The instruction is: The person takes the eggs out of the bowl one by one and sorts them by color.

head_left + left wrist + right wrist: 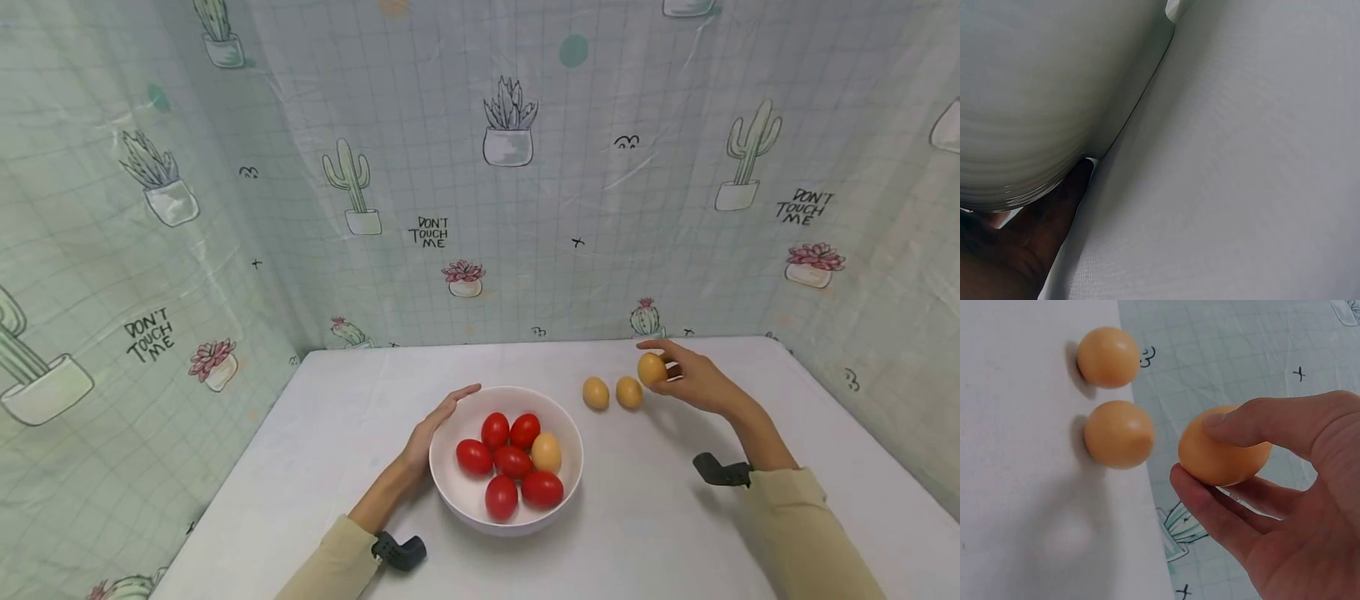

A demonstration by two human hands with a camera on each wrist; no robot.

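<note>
My right hand (pixel 699 379) pinches a yellow egg (pixel 1219 450) between thumb and fingers, above the table at the far right. Two more yellow eggs, a nearer one (pixel 629 392) and another one (pixel 596 393), lie side by side on the table, just left of that hand. My left hand (pixel 431 433) rests against the left outer wall of a white bowl (pixel 465 498), fingers stretched along its side up to the rim. In the left wrist view the thumb (pixel 1063 212) lies low against the bowl. Several red eggs (pixel 513 462) and one paler yellow egg (pixel 546 452) lie inside the bowl.
The white table (pixel 637 517) ends at a cactus-print curtain (pixel 570 275) behind, with more curtain at both sides. Dark wrist mounts (pixel 401 552) stick out from both sleeves, low over the table.
</note>
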